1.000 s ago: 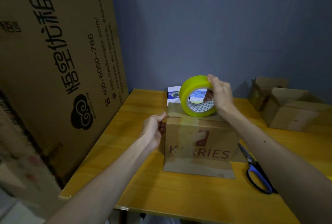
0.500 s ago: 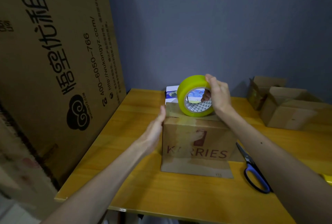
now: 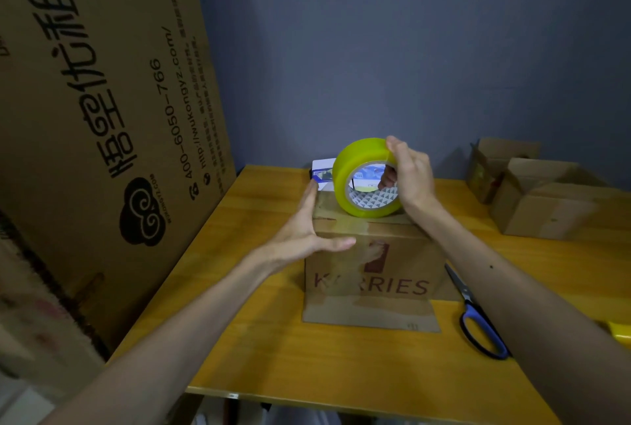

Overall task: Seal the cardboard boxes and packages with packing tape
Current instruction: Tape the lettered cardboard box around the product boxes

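Two hands on the box [image 3: 375, 274], midway along the bench [image 3: 307, 366]: my left hand [image 3: 304, 237], pinching before, now lies flat steadying its left side; my right hand [image 3: 411, 175] grips the tape roll [image 3: 355, 165] on top.

- Carton [image 3: 102, 117]: cut off by the top and left edges; fine print blurred, unreadable.
- White-blue pack [image 3: 322, 170]: mostly hidden behind box [image 3: 372, 274] and tape roll [image 3: 355, 168]; label too small to read.
- Box lettering: second letter lost under glare.
- Yellow item [image 3: 620, 331]: cut by the right edge; kind unclear.
- Scissors [image 3: 478, 325]: far handle loop hidden under right arm [image 3: 532, 315].
- Right hand [image 3: 411, 175]: fingertips partly hidden inside the roll's core.
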